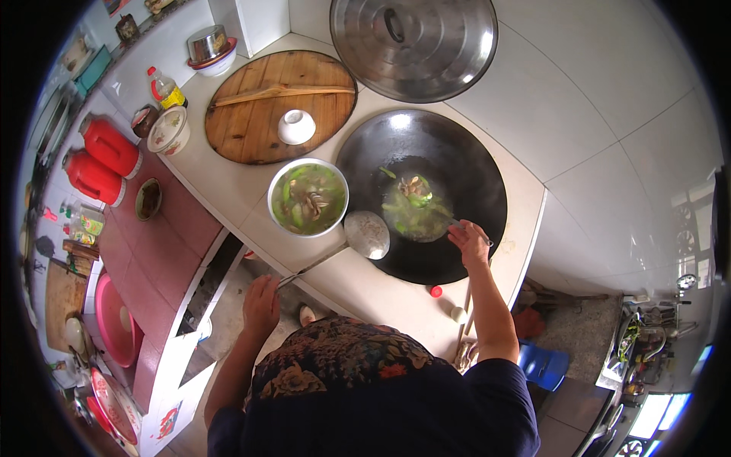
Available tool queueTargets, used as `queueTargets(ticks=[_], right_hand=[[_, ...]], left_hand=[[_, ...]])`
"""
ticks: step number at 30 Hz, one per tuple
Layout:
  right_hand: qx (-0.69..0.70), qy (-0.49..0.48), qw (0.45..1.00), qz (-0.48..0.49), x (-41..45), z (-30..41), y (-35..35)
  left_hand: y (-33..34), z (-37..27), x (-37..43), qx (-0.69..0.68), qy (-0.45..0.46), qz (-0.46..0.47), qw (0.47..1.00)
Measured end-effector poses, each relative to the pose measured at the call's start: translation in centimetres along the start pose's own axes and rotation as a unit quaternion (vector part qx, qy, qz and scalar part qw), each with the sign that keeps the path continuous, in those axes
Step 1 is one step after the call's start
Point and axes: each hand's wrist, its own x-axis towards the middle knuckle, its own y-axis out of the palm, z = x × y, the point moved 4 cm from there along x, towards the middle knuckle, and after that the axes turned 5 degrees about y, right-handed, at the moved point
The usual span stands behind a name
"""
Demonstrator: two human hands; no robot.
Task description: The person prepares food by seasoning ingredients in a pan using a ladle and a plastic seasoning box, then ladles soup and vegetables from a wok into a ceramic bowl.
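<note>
A large dark wok (400, 145) is set into the pale tiled counter, with green vegetable soup (408, 220) at its bottom. My right hand (472, 243) grips the handle of a ladle (420, 200) that holds greens and brownish pieces above the soup. My left hand (262, 303) is closed on the metal handle of a wok spatula (368, 234), whose broad blade lies at the wok's left rim. Left of the wok stands a white-rimmed bowl (308, 197) full of similar soup. Some light haze hangs over the wok.
Behind the bowl lies a round wooden lid (245, 128) with an upturned white bowl (296, 127) on it. A big metal lid (417, 51) leans on the wall. A red cap (436, 291) and an egg-like object (458, 315) lie near the front. Red thermoses (94, 177) stand left.
</note>
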Motion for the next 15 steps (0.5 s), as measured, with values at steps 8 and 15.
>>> queueTargets(ticks=[8, 15], right_hand=[[-0.059, -0.037, 0.995, 0.069, -4.7, 5.5, 5.0], [-0.137, -0.039, 0.978, 0.154, -9.1, 9.5, 12.9]], left_hand=[[-0.2, 1.3, 0.0, -0.018, 0.012, -0.015, 1.000], [-1.8, 1.5, 0.1, -0.036, 0.012, -0.016, 0.999]])
